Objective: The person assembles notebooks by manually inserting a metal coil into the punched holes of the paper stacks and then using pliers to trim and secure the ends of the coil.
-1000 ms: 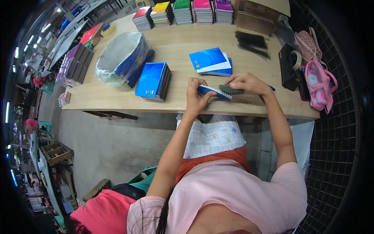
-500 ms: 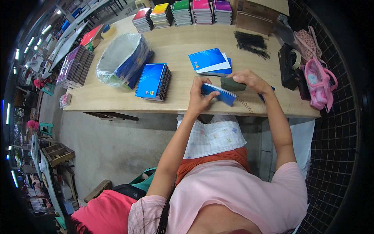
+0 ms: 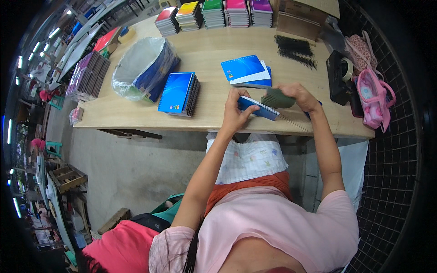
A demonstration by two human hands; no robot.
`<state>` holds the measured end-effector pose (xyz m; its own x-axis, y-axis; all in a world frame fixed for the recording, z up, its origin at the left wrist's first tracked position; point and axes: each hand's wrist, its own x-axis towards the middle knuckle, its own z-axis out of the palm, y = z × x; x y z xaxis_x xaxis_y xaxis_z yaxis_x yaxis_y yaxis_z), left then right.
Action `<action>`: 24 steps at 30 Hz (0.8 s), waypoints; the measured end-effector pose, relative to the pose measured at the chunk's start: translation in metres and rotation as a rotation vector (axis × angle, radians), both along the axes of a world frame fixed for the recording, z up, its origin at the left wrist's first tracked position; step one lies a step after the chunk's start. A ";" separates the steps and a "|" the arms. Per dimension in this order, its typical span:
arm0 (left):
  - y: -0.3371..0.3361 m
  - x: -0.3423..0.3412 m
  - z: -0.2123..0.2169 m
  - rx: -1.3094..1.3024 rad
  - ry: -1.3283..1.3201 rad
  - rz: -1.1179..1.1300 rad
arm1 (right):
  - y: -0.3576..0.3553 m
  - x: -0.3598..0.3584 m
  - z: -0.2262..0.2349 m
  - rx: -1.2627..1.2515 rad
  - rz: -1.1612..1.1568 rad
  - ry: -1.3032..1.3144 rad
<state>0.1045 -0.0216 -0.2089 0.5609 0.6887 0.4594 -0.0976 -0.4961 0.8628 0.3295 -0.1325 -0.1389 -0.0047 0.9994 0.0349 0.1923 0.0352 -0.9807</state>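
My left hand grips the near end of a blue spiral notebook lying at the table's front edge. A dark green tool is in my right hand, pressed against the notebook's spiral side. The free end of a black wire coil sticks out to the right along the table edge. Just beyond my hands lie two blue notebooks, one on the other.
A stack of blue spiral notebooks and a plastic-lined bin stand to the left. Coloured notebook stacks line the far edge. Black coils, a tape dispenser and a pink bag are on the right of the wooden table.
The notebook has lifted and tilted between my hands, and my right hand with the green tool has shifted slightly along its spiral edge.
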 end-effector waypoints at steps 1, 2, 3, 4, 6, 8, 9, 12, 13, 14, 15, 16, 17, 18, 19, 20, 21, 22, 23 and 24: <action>0.000 0.000 -0.001 -0.028 0.003 -0.019 | 0.001 0.000 0.000 0.021 0.034 -0.164; 0.000 0.000 0.000 -0.027 0.005 -0.021 | 0.003 0.000 0.000 0.023 0.033 -0.162; 0.000 0.000 0.000 -0.001 0.002 -0.019 | 0.006 0.001 0.000 -0.046 0.006 -0.227; -0.001 0.001 0.001 0.025 0.000 -0.017 | 0.007 0.002 0.000 -0.114 -0.020 -0.292; -0.002 0.000 0.001 0.006 0.002 -0.013 | 0.007 -0.004 0.002 -0.084 -0.012 -0.107; -0.002 -0.001 0.000 -0.015 0.003 -0.013 | 0.006 -0.009 0.003 -0.030 -0.006 0.265; -0.001 0.000 -0.002 -0.014 0.001 -0.021 | 0.009 -0.010 0.001 -0.031 -0.005 0.264; -0.002 -0.001 0.000 -0.022 0.019 -0.024 | 0.015 -0.012 0.000 -0.028 -0.017 -0.341; -0.002 -0.002 0.002 -0.033 0.040 -0.020 | 0.012 -0.014 0.002 -0.028 -0.044 -0.029; -0.002 -0.002 0.001 -0.035 0.039 -0.019 | 0.010 -0.016 0.004 -0.033 -0.068 0.282; -0.002 -0.001 0.001 -0.032 0.033 -0.023 | 0.012 -0.018 0.002 -0.036 -0.067 0.281; -0.002 -0.001 0.001 -0.029 0.027 -0.027 | 0.017 -0.018 0.000 -0.033 -0.067 -0.044; -0.003 -0.001 0.003 -0.031 0.030 -0.029 | 0.019 -0.021 0.000 -0.029 -0.068 -0.366; -0.003 -0.001 0.006 -0.053 -0.049 -0.032 | 0.017 -0.022 0.001 -0.032 -0.070 -0.363; -0.004 -0.001 0.008 -0.076 -0.128 -0.034 | 0.014 -0.022 0.003 -0.079 -0.126 -0.344; 0.003 -0.003 0.007 -0.065 -0.133 -0.028 | 0.016 -0.023 0.011 -0.112 -0.174 -0.333; 0.011 -0.010 -0.001 -0.267 -0.223 -0.112 | 0.015 -0.027 0.015 -0.109 -0.171 -0.332; 0.020 -0.017 -0.009 -0.469 -0.313 -0.196 | 0.015 -0.031 0.018 -0.056 -0.133 0.009; 0.023 -0.022 -0.011 -0.501 -0.234 -0.232 | 0.013 -0.032 0.018 -0.010 -0.098 0.349; 0.025 -0.021 -0.012 -0.506 -0.236 -0.231 | 0.014 -0.030 0.014 -0.015 -0.098 0.349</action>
<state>0.0831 0.0029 -0.2214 0.6450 0.7266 0.2369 -0.3712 0.0269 0.9282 0.2991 -0.1185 -0.1254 0.1010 0.9949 0.0030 -0.1522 0.0184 -0.9882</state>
